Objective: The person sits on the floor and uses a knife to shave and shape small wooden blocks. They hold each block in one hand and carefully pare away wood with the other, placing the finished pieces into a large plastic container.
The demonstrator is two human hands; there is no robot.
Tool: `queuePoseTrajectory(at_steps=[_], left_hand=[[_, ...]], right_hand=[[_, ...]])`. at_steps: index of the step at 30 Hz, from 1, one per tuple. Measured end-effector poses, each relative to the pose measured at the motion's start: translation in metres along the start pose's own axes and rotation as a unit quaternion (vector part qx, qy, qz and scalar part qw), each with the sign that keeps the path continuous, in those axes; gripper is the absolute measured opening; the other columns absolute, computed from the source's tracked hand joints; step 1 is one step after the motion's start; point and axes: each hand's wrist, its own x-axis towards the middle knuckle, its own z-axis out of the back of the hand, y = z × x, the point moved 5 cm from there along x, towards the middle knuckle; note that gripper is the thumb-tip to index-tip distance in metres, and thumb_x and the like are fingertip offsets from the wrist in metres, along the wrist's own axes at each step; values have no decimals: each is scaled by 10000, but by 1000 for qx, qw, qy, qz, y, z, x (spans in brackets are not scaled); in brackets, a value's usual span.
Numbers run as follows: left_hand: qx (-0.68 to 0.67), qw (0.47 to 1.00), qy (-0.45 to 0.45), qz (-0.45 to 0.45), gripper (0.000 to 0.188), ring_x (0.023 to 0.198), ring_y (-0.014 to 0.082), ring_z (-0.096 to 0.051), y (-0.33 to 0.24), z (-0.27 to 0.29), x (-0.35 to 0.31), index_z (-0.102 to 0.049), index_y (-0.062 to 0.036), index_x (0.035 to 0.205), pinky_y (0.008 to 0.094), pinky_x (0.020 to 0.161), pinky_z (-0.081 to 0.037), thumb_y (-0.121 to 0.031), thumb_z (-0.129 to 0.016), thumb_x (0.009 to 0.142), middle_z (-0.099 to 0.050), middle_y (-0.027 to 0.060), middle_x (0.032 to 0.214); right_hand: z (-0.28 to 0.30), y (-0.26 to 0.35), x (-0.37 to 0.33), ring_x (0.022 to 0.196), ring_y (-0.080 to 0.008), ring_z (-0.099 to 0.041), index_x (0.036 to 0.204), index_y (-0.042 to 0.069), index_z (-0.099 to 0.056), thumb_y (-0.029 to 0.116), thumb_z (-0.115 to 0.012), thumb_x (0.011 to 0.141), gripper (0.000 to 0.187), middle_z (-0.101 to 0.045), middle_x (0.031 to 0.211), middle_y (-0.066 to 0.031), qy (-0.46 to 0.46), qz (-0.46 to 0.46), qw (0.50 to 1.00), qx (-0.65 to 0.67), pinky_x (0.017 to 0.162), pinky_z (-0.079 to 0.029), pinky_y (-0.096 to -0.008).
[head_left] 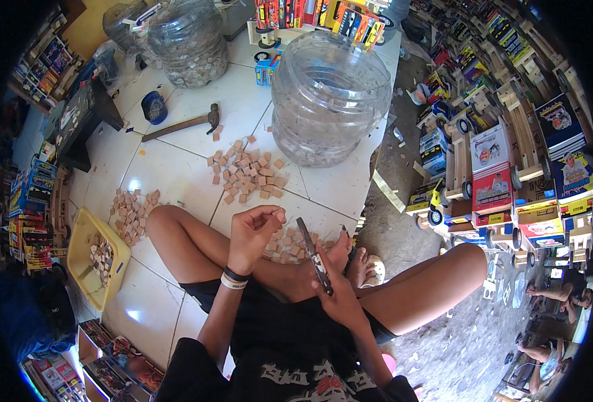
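Observation:
My left hand (255, 231) is raised in front of me. Its fingers are curled into a pinch, and whatever they hold, if anything, is too small to make out. My right hand (340, 295) is closed round the lower end of a long, dark knife-like tool (314, 253), whose narrow tip points up and away from me. Below and between the hands, small light-brown square pieces (289, 246) lie on the tiles beside my legs. Farther off is a larger pile of similar square pieces (246, 171); another pile (133, 213) lies to the left.
A yellow basin (80, 258) with some pieces inside stands at left. A hammer (186, 125) and blue cup (154, 108) lie farther off. A large clear plastic container (330, 100) stands ahead, a filled one (188, 50) behind it. Wooden toy trucks (490, 174) crowd the right.

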Motion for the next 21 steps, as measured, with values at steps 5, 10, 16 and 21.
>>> queuePoseTrajectory(at_steps=[5,10,16,21], left_hand=[[0,1000,-7,5,190,825,66,-648,2,0,0,-726,66,1125,229,775,-540,-3,-662,960,-738,23,947],[10,1000,-11,18,177,815,66,-646,3,2,-1,-735,60,1106,230,781,-538,-22,-685,958,-737,18,934],[-8,1000,1,20,174,813,61,-643,1,0,-2,-740,55,1097,220,767,-528,-33,-709,951,-733,18,928],[-25,1000,2,16,170,822,59,-645,0,-2,-2,-740,55,1092,220,767,-529,-33,-716,948,-729,14,926]], right_hand=[[-2,-2,-2,1140,-326,-652,1635,93,-285,82,-602,1026,686,-614,1300,-275,3,-10,1000,11,1030,-471,-412],[-1,-3,-2,1153,-337,-648,1634,89,-284,77,-608,1023,692,-606,1344,-260,-2,-4,1000,-3,1030,-472,-414],[-1,0,-3,1226,-342,-626,1631,77,-283,67,-607,1020,691,-554,1453,-250,-3,17,1000,-7,1059,-457,-406],[-2,-2,-2,1321,-350,-582,1629,68,-281,47,-609,1012,699,-509,1513,-249,-2,11,1000,-6,1089,-435,-405]])
